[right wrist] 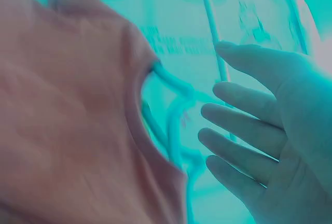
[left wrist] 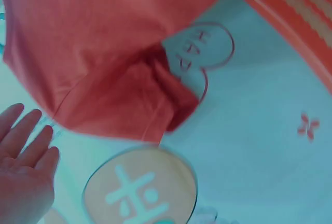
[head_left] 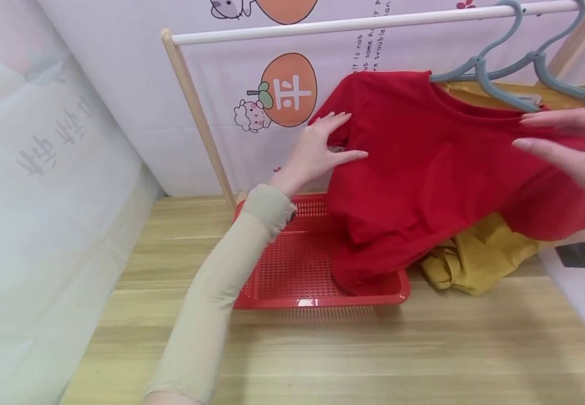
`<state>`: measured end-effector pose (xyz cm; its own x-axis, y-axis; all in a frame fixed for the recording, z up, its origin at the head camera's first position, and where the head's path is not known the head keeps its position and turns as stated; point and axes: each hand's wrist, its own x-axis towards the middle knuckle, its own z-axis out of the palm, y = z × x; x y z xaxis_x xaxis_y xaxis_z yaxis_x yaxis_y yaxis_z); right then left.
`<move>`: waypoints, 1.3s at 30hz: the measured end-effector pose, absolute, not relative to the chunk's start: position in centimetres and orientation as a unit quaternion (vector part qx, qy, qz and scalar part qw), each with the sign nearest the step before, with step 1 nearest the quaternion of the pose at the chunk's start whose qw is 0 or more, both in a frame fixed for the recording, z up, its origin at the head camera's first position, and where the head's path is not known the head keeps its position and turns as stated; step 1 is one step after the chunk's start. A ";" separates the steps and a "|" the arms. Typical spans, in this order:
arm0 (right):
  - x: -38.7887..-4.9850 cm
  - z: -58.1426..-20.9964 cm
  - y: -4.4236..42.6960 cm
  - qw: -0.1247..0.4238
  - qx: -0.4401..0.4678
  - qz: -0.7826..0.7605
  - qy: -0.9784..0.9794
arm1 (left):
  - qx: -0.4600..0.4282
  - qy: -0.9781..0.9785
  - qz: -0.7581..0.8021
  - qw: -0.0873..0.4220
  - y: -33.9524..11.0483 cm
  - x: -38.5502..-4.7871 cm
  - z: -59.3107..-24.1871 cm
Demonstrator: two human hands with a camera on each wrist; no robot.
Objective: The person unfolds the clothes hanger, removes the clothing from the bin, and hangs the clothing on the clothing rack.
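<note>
A red T-shirt (head_left: 424, 152) hangs on a blue-grey hanger (head_left: 490, 79) from the white rod (head_left: 343, 25), its lower part dipping into a red plastic basket (head_left: 292, 304). My left hand (head_left: 323, 143) is by the shirt's sleeve, fingers extended and holding nothing; the left wrist view shows this hand (left wrist: 26, 167) apart from the red cloth. On the other side, my right hand (head_left: 576, 140) is raised near the shirt's other shoulder, partly cut off by the frame. In the right wrist view its fingers (right wrist: 244, 115) are spread, with nothing in them.
Behind the red shirt hangs a yellow garment (head_left: 490, 253) on a second hanger (head_left: 550, 67), its lower end on the wooden table (head_left: 323, 360). A wooden post (head_left: 198, 118) supports the rod at left. A dark object with a yellow part (head_left: 578, 256) is at far right.
</note>
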<state>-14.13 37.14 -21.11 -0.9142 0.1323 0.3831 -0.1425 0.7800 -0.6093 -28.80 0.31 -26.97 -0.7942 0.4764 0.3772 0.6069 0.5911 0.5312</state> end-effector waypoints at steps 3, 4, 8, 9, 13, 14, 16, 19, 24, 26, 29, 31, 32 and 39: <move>-13.5 -21.6 34.9 0.211 0.081 0.283 -0.932 | -0.310 -0.896 -0.301 0.099 -1.6 -27.5 -26.8; -13.3 -21.8 34.2 0.209 0.100 0.252 -0.940 | -0.311 -0.900 -0.291 0.098 -2.3 -27.0 -26.9; -13.4 -23.5 31.3 0.186 0.203 0.204 -0.939 | -0.316 -0.911 -0.250 0.090 -5.3 -24.9 -28.0; -13.6 -24.1 30.6 0.174 0.224 0.206 -0.937 | -0.317 -0.913 -0.238 0.091 -6.1 -24.4 -28.6; -14.4 -27.3 27.8 0.130 0.285 0.212 -0.926 | -0.315 -0.928 -0.175 0.094 -9.2 -22.4 -30.7; -14.5 -28.2 27.2 0.114 0.295 0.215 -0.924 | -0.313 -0.931 -0.162 0.092 -9.9 -22.0 -31.2; -14.8 -29.9 26.1 0.089 0.313 0.211 -0.922 | -0.304 -0.938 -0.145 0.082 -11.1 -20.9 -32.2; -15.0 -32.3 24.8 0.046 0.326 0.211 -0.920 | -0.289 -0.945 -0.136 0.069 -12.8 -19.3 -33.5; -14.8 -35.1 23.3 -0.004 0.327 0.203 -0.923 | -0.261 -0.957 -0.113 0.059 -14.9 -16.4 -36.0; -14.8 -35.9 23.0 -0.011 0.325 0.201 -0.924 | -0.251 -0.961 -0.106 0.054 -15.6 -15.2 -37.4; -14.9 -36.7 22.7 -0.022 0.315 0.199 -0.928 | -0.232 -0.966 -0.107 0.043 -16.6 -13.4 -39.3; -15.0 -37.1 22.6 -0.033 0.310 0.198 -0.929 | -0.217 -0.969 -0.110 0.039 -17.3 -12.5 -40.3; -15.0 -37.2 22.6 -0.039 0.307 0.197 -0.930 | -0.210 -0.970 -0.112 0.037 -17.7 -12.1 -40.7; -15.2 -37.7 22.3 -0.055 0.317 0.177 -0.930 | -0.201 -0.971 -0.120 0.044 -19.2 -10.9 -41.2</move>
